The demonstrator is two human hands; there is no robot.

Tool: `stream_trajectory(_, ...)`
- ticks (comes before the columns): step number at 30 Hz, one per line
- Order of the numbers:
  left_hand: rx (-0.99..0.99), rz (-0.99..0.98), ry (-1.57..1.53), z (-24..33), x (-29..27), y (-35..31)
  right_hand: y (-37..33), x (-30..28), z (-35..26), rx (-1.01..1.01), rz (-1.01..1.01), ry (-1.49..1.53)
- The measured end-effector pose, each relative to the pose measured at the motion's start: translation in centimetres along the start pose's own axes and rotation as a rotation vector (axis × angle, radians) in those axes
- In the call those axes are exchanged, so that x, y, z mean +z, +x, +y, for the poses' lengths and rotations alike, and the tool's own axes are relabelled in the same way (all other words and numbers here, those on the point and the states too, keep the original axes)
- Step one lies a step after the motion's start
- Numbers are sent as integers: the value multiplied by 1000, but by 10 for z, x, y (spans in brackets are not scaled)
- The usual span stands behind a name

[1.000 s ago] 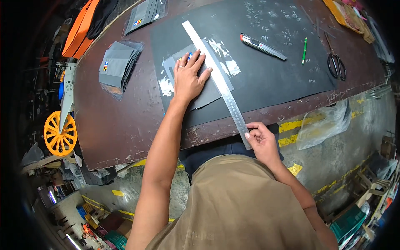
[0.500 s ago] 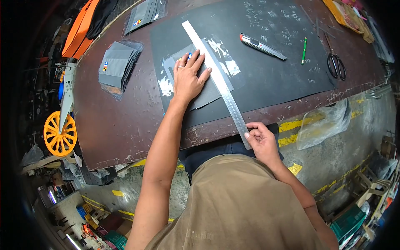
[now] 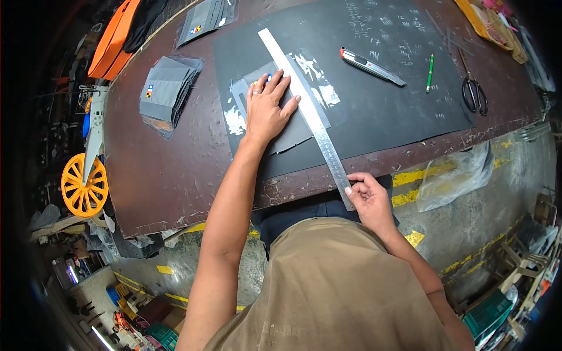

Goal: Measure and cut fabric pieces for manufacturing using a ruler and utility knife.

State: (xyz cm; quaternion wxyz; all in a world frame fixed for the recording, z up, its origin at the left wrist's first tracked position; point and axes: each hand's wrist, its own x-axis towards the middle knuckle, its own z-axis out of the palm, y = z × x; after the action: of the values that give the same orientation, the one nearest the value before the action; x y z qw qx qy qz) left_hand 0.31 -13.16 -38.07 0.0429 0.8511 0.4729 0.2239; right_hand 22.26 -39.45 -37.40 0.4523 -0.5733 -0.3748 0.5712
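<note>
A long metal ruler lies at a slant across a grey piece with a clear plastic layer. My left hand rests flat on the grey piece, fingers spread, its fingertips and thumb against the ruler's left edge. Past the table's near edge, my right hand pinches the ruler's lower end between thumb and fingers. Under all of this is a large black mat. To the right on the mat are a utility knife with its blade out and a green pencil.
Black-handled scissors lie at the right of the brown table. Two stacks of grey pieces in clear plastic, a near stack and a far stack, sit at left. A yellow wheel stands beyond the table's left edge.
Both hands and the ruler keep their places on the grey piece. The whole view has shifted very slightly.
</note>
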Motion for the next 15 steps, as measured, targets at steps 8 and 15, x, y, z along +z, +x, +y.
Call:
stream_trajectory(8,-10,-17,-41,1,-1,0,-2,3,5,-2,18,-7)
stream_trajectory(15,-10,-8,-26,-5,-4,-3,-2,8,5,-6,13,-17)
